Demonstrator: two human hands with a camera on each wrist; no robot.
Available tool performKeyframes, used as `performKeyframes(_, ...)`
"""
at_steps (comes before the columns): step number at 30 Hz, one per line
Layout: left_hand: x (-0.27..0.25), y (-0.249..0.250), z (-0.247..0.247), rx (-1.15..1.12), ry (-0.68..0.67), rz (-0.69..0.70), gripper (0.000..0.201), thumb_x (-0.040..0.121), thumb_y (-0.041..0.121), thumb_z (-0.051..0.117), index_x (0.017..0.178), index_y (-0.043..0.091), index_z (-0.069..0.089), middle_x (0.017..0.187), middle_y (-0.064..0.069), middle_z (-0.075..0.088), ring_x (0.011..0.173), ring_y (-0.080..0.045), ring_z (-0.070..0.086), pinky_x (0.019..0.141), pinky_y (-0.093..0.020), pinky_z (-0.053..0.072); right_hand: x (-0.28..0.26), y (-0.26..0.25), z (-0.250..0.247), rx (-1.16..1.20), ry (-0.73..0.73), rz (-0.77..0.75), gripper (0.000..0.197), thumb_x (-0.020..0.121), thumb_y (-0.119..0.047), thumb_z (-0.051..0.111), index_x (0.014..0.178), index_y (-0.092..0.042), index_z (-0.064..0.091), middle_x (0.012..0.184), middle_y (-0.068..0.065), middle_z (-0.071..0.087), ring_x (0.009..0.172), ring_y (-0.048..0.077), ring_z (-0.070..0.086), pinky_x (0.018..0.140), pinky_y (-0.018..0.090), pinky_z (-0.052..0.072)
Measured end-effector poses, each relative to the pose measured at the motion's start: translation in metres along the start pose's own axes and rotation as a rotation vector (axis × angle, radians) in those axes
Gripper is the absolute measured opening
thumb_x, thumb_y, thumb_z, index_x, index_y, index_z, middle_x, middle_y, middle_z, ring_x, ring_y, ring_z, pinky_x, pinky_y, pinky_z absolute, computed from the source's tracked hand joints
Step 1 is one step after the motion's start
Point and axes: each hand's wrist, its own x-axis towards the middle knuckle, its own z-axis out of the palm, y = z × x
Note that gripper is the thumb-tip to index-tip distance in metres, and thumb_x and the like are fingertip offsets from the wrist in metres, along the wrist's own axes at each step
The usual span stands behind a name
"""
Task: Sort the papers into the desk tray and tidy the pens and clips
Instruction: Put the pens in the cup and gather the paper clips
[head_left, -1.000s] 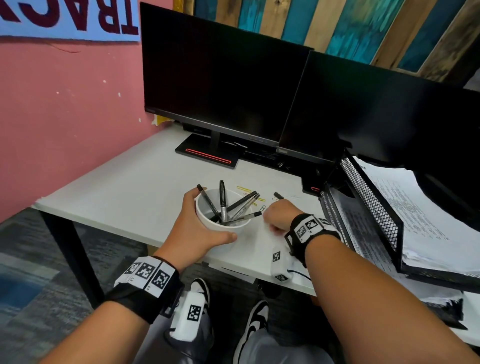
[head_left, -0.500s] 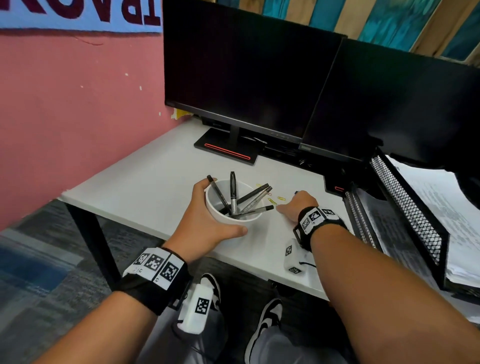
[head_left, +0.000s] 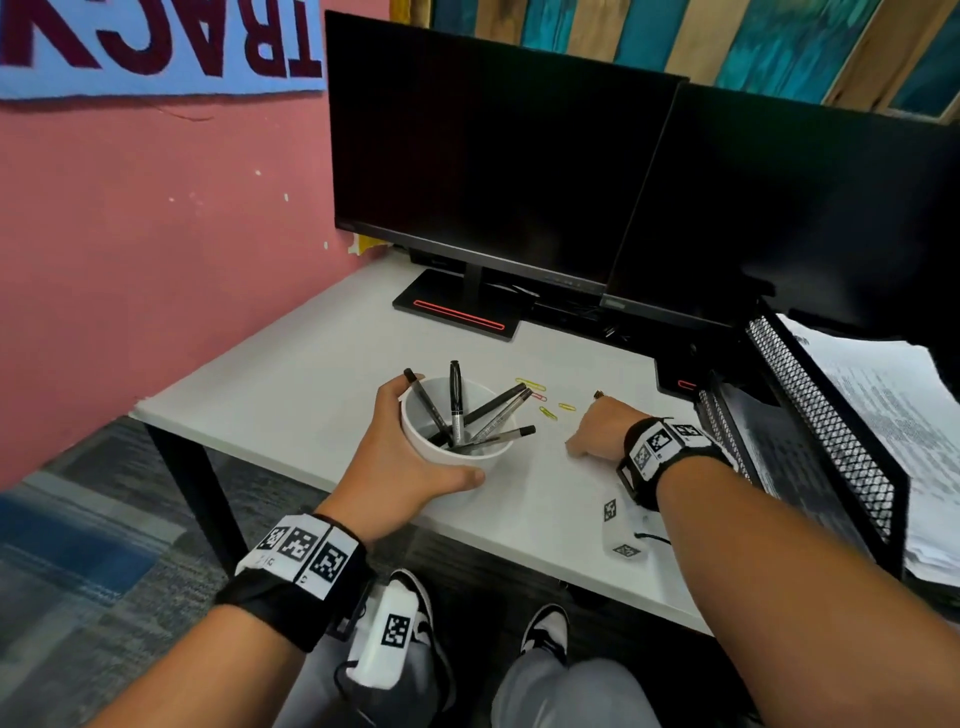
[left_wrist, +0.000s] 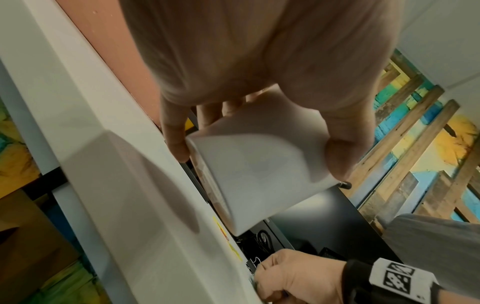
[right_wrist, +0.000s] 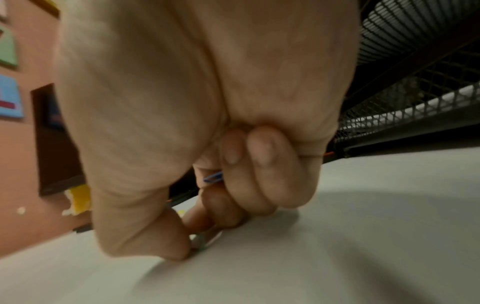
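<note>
My left hand (head_left: 415, 441) grips a white cup (head_left: 457, 457) near the desk's front edge, thumb on the near side and fingers round the far rim. Several black pens (head_left: 456, 400) stand in the cup. To its right, my right hand (head_left: 592, 431) rests on the desk with its fingers curled. In the right wrist view a blue paper clip (right_wrist: 213, 178) is tucked inside the curled fingers, while thumb and forefinger pinch another small clip (right_wrist: 203, 241) against the desk. Loose yellow paper clips (head_left: 548, 413) lie between cup and hand. A binder clip (head_left: 598, 395) lies just beyond the knuckles.
A black mesh desk tray (head_left: 810, 415) stands at the right, with a stack of papers (head_left: 893, 410) on its upper level. Two dark monitors (head_left: 493, 171) line the back of the white desk (head_left: 291, 364). A pink wall (head_left: 156, 234) borders the left.
My right hand has slid a little to the right, away from the cup, staying low on the desk. The left hand still holds the cup in place. The head view has shifted.
</note>
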Motion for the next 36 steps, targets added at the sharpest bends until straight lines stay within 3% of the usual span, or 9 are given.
performKeyframes(4, -0.001, -0.003, 0.005, -0.023, 0.011, -0.001, 0.11, 0.061, 0.013, 0.098, 0.145, 0.033, 0.03, 0.126, 0.023, 0.056, 0.104, 0.02, 0.058, 0.082, -0.002, 0.046, -0.026, 0.008, -0.007, -0.043, -0.066, -0.085, 0.027, 0.083, -0.033, 0.068, 0.082, -0.007, 0.062, 0.09, 0.004, 0.061, 0.076, 0.02, 0.057, 0.061, 0.026, 0.044)
performKeyframes(9, -0.002, -0.005, 0.019, -0.063, 0.008, -0.012, 0.11, 0.06, 0.009, 0.097, 0.144, 0.033, 0.031, 0.123, 0.023, 0.058, 0.105, 0.018, 0.06, 0.09, -0.011, 0.048, -0.071, -0.021, -0.059, 0.452, 0.088, -0.311, 0.018, 0.08, -0.015, 0.066, 0.066, -0.014, 0.056, 0.059, 0.006, 0.043, 0.054, 0.02, 0.039, 0.05, 0.027, 0.034)
performKeyframes(12, 0.001, -0.004, 0.027, -0.088, 0.004, -0.004, 0.11, 0.06, 0.006, 0.097, 0.144, 0.03, 0.032, 0.123, 0.019, 0.06, 0.104, 0.015, 0.062, 0.089, -0.013, 0.049, -0.105, -0.058, -0.091, 0.293, 0.17, -0.513, 0.019, 0.083, -0.01, 0.069, 0.069, -0.015, 0.057, 0.055, -0.003, 0.047, 0.043, 0.011, 0.042, 0.044, 0.023, 0.038)
performKeyframes(17, 0.005, -0.001, 0.026, -0.106, 0.014, 0.013, 0.112, 0.059, 0.008, 0.098, 0.145, 0.029, 0.03, 0.127, 0.018, 0.059, 0.106, 0.014, 0.062, 0.094, -0.019, 0.05, -0.138, -0.103, -0.11, 0.024, 0.027, -0.686, 0.011, 0.085, -0.015, 0.069, 0.089, -0.023, 0.075, 0.078, -0.004, 0.077, 0.07, 0.01, 0.072, 0.065, 0.025, 0.061)
performKeyframes(21, 0.005, -0.002, 0.015, -0.096, 0.035, 0.022, 0.11, 0.059, 0.01, 0.099, 0.144, 0.03, 0.032, 0.127, 0.019, 0.057, 0.106, 0.016, 0.06, 0.086, -0.009, 0.049, -0.128, -0.105, -0.111, 0.373, -0.007, -0.77, 0.015, 0.093, -0.006, 0.066, 0.097, -0.012, 0.079, 0.089, 0.004, 0.08, 0.089, 0.014, 0.078, 0.079, 0.028, 0.063)
performKeyframes(25, 0.002, -0.005, 0.002, -0.093, 0.043, 0.019, 0.108, 0.061, 0.006, 0.097, 0.145, 0.028, 0.032, 0.124, 0.023, 0.055, 0.101, 0.023, 0.058, 0.08, -0.001, 0.046, -0.084, -0.085, -0.095, 0.845, 0.226, -0.545, 0.01, 0.095, -0.008, 0.067, 0.092, -0.003, 0.075, 0.085, 0.016, 0.075, 0.09, 0.039, 0.075, 0.07, 0.039, 0.064)
performKeyframes(28, 0.002, -0.008, -0.006, -0.091, 0.052, 0.012, 0.108, 0.062, 0.006, 0.096, 0.145, 0.028, 0.032, 0.123, 0.024, 0.054, 0.1, 0.025, 0.057, 0.08, 0.001, 0.045, -0.039, -0.065, -0.066, 0.52, 0.233, -0.249, 0.014, 0.096, -0.012, 0.065, 0.099, -0.003, 0.075, 0.095, 0.015, 0.076, 0.088, 0.032, 0.076, 0.077, 0.043, 0.065)
performKeyframes(31, 0.006, -0.009, -0.01, -0.094, 0.067, 0.007, 0.108, 0.061, 0.007, 0.097, 0.144, 0.03, 0.032, 0.122, 0.024, 0.055, 0.101, 0.023, 0.058, 0.08, -0.001, 0.047, -0.014, -0.054, -0.033, 0.072, 0.214, -0.127, 0.019, 0.092, -0.014, 0.063, 0.1, -0.004, 0.077, 0.103, 0.012, 0.076, 0.089, 0.028, 0.076, 0.085, 0.042, 0.063)
performKeyframes(36, 0.014, -0.006, -0.01, -0.086, 0.065, 0.02, 0.107, 0.06, 0.008, 0.097, 0.144, 0.029, 0.033, 0.123, 0.024, 0.056, 0.103, 0.021, 0.059, 0.083, -0.003, 0.048, 0.001, -0.055, -0.008, 0.056, 0.261, -0.097, 0.014, 0.086, -0.011, 0.067, 0.093, -0.011, 0.079, 0.101, 0.006, 0.075, 0.094, 0.026, 0.07, 0.086, 0.038, 0.062)
